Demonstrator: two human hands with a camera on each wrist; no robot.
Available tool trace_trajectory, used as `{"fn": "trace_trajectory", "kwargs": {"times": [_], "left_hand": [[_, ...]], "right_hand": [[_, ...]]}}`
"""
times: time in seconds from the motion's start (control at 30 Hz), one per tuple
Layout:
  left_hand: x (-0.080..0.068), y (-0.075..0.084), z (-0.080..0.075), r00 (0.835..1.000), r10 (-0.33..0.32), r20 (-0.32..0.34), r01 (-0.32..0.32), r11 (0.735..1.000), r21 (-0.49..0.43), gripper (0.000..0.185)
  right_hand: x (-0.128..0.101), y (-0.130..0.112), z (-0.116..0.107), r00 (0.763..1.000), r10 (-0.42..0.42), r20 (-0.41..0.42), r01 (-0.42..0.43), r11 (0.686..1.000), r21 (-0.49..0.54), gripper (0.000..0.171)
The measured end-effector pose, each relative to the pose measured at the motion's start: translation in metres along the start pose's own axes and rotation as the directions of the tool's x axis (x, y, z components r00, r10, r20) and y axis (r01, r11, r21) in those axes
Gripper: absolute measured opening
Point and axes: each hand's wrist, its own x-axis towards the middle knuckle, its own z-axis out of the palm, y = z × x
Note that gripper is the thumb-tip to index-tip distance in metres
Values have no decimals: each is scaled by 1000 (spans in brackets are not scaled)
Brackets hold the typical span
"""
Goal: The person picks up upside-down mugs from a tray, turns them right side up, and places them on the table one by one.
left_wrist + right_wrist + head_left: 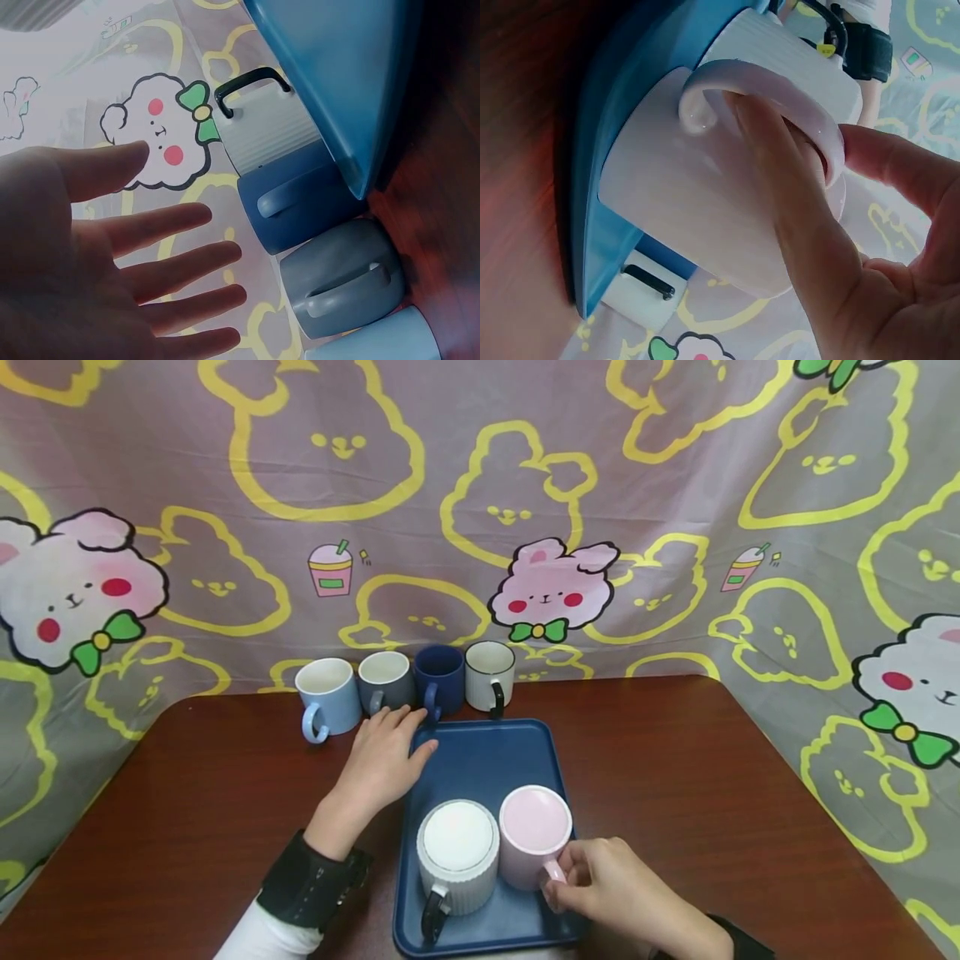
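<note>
A pink mug [535,827] stands upright at the near right of the blue tray [487,760]. My right hand [611,881] pinches its handle [780,94] between thumb and fingers. Close beside it on the tray is a ribbed grey-white mug [459,860] with a black handle. My left hand [382,756] reaches over the tray's left edge with fingers spread, holding nothing. Its fingertips overlap the dark grey mug [386,681] and the navy mug [440,677] in the head view; the left wrist view shows the fingers straight and apart from the mugs.
Behind the tray, a row of mugs runs along the table's back: a light blue mug [330,697] at the left end, a white mug [489,677] with black rim and handle at the right. A patterned cloth [675,610] hangs behind the brown table [675,760].
</note>
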Motion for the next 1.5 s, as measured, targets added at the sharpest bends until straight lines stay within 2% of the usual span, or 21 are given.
{"fn": "trace_trajectory", "kwargs": {"times": [0.23,0.3,0.6,0.9,1.03,1.23,1.5], "left_hand": [[0,0,-1,1000,-2,-5,2,1000,0,53],[-1,0,-1,1000,-2,-5,2,1000,1,53],[-2,0,-2,1000,1,-12,-1,1000,0,52],[0,2,-1,1000,-5,7,5,1000,-20,54],[0,4,-1,1000,-10,17,10,999,-38,56],[0,7,-2,1000,-6,16,7,999,-52,56],[0,13,-4,1000,1,-1,-1,997,-83,56]], "right_hand": [[4,2,0,998,43,38,-47,994,99,20],[5,2,0,999,29,32,-33,992,120,18],[6,1,-1,1000,-19,-12,19,998,60,12],[8,3,-12,998,-24,-63,24,1000,9,10],[11,7,-20,999,38,-20,-36,993,116,15],[17,16,-33,990,133,52,-143,943,301,26],[29,25,-44,985,147,95,-174,874,453,35]]}}
